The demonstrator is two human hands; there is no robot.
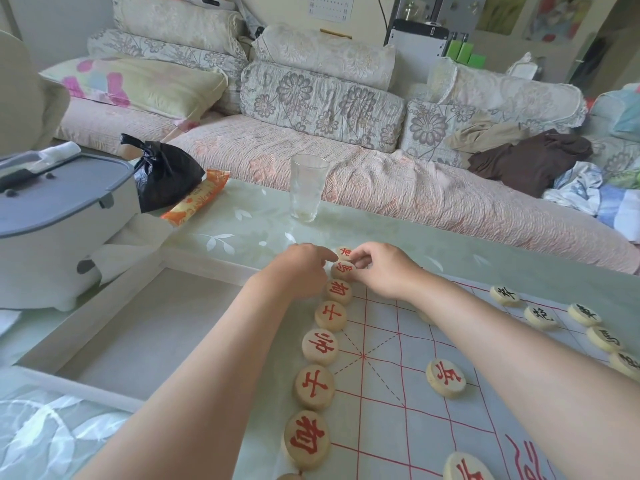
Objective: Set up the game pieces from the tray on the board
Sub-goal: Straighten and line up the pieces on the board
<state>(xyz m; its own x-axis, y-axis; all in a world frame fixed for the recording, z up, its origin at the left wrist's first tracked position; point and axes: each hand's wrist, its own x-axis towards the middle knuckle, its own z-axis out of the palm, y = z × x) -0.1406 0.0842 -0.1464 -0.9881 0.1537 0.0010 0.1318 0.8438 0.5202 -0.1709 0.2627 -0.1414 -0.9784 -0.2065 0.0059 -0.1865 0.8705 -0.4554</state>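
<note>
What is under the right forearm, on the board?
The board with its red lines runs under the right forearm. The edge of one pale piece shows beside it; its character is covered. Whether more pieces lie beneath cannot be seen.

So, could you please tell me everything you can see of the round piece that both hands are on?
The round piece is a thick disc of pale wood with a red character on top. It lies flat on the board, second from the far end of the row of red pieces along its left edge. The left hand touches its left rim with an index fingertip; the right hand pinches its right rim.
</note>
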